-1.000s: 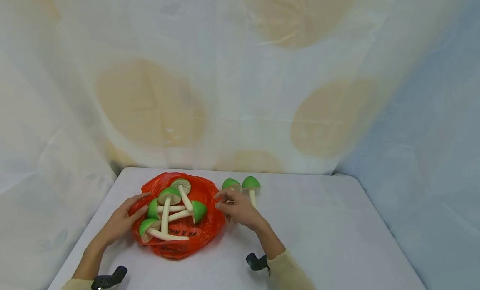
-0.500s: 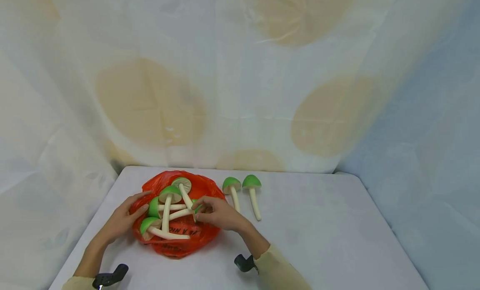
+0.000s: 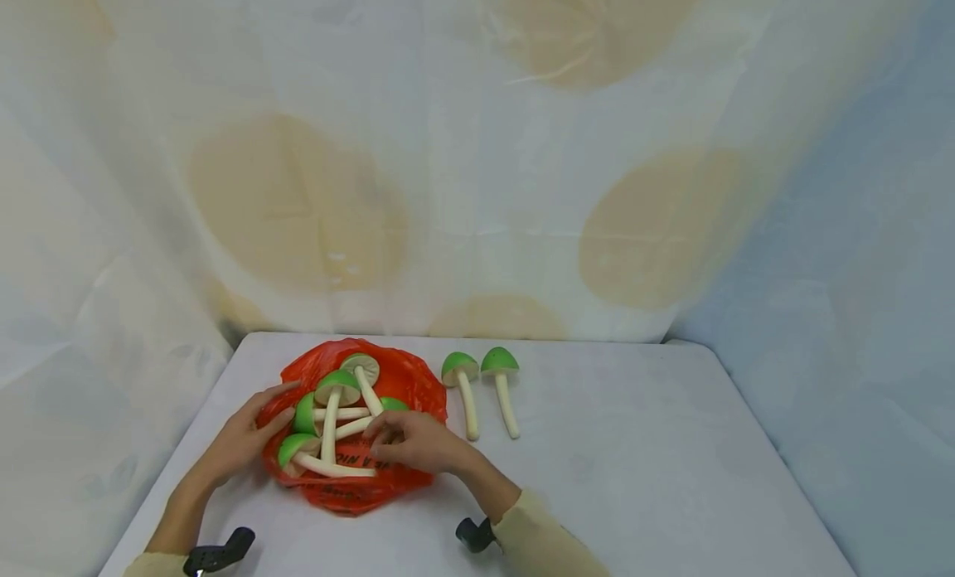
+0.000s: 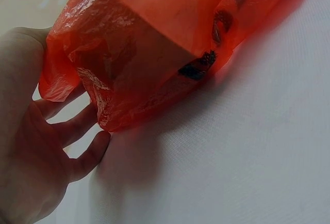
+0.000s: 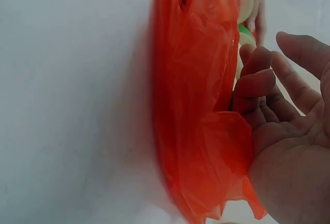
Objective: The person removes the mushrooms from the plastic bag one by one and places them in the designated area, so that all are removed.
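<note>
A red plastic bag (image 3: 351, 496) lies spread on the table, its mouth wide. Several toy mushrooms with green caps and pale stems, one of them a mushroom (image 3: 337, 386) near the middle, lie in it. My left hand (image 3: 237, 444) holds the bag's left side, thumb inside the mouth and fingers against the outer wall. Over the bag's right part hovers my right hand (image 3: 418, 444), fingers loosely bent with nothing between them. Its fingertips are close to a mushroom stem (image 3: 354, 428), and the hand partly covers one green cap (image 3: 393, 404).
Two more green mushrooms, a left one (image 3: 459, 370) and a right one (image 3: 500, 361), lie side by side right of the bag on the white table (image 3: 634, 461). Spotted pale cloth (image 3: 485, 187) hangs behind the table, with more cloth at both sides.
My right hand has moved left from beside the loose mushrooms to over the bag, then a little nearer to me. The left hand, bag and mushrooms have stayed in place.
</note>
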`<action>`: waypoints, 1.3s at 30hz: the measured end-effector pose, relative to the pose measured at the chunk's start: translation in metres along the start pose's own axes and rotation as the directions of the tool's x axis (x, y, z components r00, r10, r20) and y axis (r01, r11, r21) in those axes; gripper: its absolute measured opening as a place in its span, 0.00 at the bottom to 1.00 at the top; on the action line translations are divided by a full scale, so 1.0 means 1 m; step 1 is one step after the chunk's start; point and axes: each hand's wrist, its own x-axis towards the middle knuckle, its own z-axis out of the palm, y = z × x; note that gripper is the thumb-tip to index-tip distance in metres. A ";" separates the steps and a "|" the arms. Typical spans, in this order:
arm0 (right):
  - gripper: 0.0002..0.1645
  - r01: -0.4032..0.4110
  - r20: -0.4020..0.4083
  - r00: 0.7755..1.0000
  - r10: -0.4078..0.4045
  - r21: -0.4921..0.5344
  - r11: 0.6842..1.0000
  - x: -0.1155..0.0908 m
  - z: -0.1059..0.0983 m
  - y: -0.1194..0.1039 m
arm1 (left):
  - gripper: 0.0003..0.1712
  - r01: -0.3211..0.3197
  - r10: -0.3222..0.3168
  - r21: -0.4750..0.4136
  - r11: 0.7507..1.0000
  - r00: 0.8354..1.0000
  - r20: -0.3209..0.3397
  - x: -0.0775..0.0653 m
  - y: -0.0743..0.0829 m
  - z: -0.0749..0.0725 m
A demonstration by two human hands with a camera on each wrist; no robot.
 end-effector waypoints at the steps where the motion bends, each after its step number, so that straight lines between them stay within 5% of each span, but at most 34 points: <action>1: 0.14 0.006 0.006 1.000 -0.006 -0.002 1.000 0.001 0.001 0.000 | 0.37 0.001 -0.001 0.000 1.000 1.000 -0.001 0.000 0.000 -0.001; 12: 0.15 0.043 0.040 0.998 -0.041 -0.042 0.998 0.011 0.012 -0.009 | 0.35 -0.017 0.017 -0.014 1.000 1.000 -0.009 -0.002 -0.003 -0.003; 23: 0.13 -0.082 0.008 0.997 0.083 -0.090 0.993 0.012 0.024 -0.004 | 0.37 0.010 -0.010 -0.001 1.000 1.000 -0.004 -0.003 -0.001 -0.003; 39: 0.12 -0.104 0.071 0.991 0.117 -0.173 0.979 0.021 0.032 0.004 | 0.35 -0.002 0.002 -0.009 1.000 1.000 0.000 -0.003 0.002 -0.005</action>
